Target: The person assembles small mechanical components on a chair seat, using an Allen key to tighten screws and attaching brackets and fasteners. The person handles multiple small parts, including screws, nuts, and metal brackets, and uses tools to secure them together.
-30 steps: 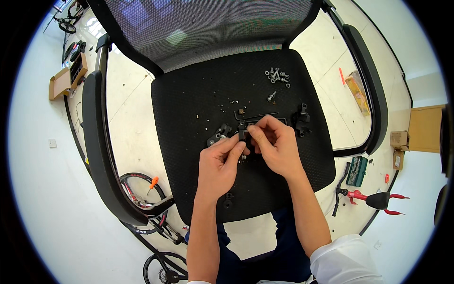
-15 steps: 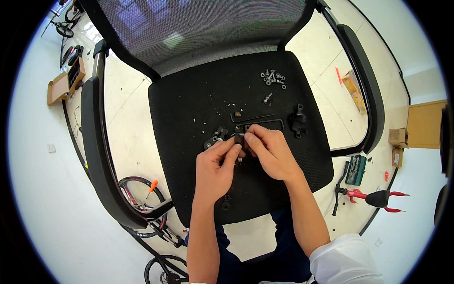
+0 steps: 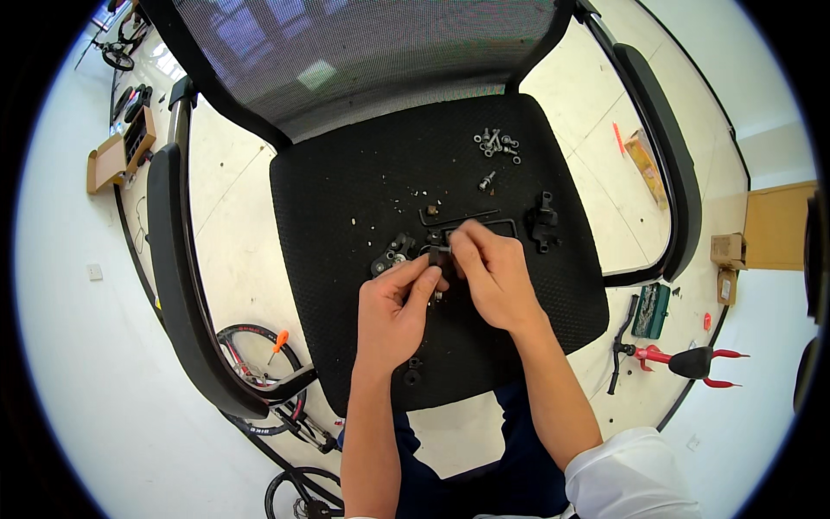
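Above the black chair seat (image 3: 346, 195), my left hand (image 3: 393, 311) pinches a small black part (image 3: 435, 257) between thumb and fingers. My right hand (image 3: 499, 278) is closed at the part's right side, its fingertips on what looks like a small grey bolt (image 3: 446, 250); its end is hidden by the fingers. Just left of the hands lies a black metal clamp-like piece (image 3: 393, 255). Beyond my fingertips are two black hex keys (image 3: 462, 216), partly covered by my right hand. A small black piece (image 3: 413, 372) rests nearer me, beside my left wrist.
Several silver bolts (image 3: 496, 144) are heaped at the seat's far right, with a single bolt (image 3: 487, 181) nearer. A black bracket (image 3: 545, 223) lies right of my hand. Armrests (image 3: 661, 164) flank the seat. On the floor are a green toolbox (image 3: 650, 311) and a bicycle wheel (image 3: 259, 372).
My right fingers have shifted slightly up and right from the black part, baring more of the grey metal between the hands. My left hand holds almost the same place.
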A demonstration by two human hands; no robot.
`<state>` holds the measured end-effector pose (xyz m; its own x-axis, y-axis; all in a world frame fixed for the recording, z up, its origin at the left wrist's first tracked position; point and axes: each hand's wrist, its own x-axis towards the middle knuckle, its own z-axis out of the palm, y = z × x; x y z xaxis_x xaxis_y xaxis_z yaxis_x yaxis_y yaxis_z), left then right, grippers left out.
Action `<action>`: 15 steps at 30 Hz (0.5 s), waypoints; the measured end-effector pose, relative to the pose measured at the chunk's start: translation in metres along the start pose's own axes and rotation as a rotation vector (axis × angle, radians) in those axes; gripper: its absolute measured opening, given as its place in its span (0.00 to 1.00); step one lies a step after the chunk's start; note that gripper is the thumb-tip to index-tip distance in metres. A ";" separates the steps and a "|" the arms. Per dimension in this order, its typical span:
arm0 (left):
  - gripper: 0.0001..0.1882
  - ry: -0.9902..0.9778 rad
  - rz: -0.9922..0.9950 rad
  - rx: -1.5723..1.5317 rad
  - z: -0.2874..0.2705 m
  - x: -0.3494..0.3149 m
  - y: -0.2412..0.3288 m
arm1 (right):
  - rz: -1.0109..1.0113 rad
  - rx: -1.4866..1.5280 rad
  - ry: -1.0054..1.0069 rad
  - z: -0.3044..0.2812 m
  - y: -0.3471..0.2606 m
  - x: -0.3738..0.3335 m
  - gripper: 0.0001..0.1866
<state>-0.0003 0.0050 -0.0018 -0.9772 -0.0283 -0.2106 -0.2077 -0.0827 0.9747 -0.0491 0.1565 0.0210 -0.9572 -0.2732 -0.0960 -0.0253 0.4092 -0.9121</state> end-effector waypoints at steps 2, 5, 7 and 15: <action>0.11 0.024 -0.020 -0.027 0.001 -0.001 0.003 | -0.025 0.050 0.019 0.001 -0.002 -0.001 0.12; 0.11 0.022 -0.025 -0.105 0.003 0.000 0.001 | -0.057 0.001 0.012 0.003 0.002 -0.001 0.12; 0.11 0.001 -0.012 -0.085 0.003 -0.001 0.000 | -0.025 -0.052 -0.030 0.003 0.007 0.001 0.10; 0.12 -0.003 -0.046 -0.134 0.002 0.000 0.004 | -0.079 0.076 0.061 0.004 0.004 -0.001 0.11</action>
<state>-0.0011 0.0070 0.0025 -0.9670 -0.0184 -0.2542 -0.2444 -0.2158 0.9454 -0.0466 0.1547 0.0161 -0.9690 -0.2471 -0.0006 -0.0811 0.3205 -0.9438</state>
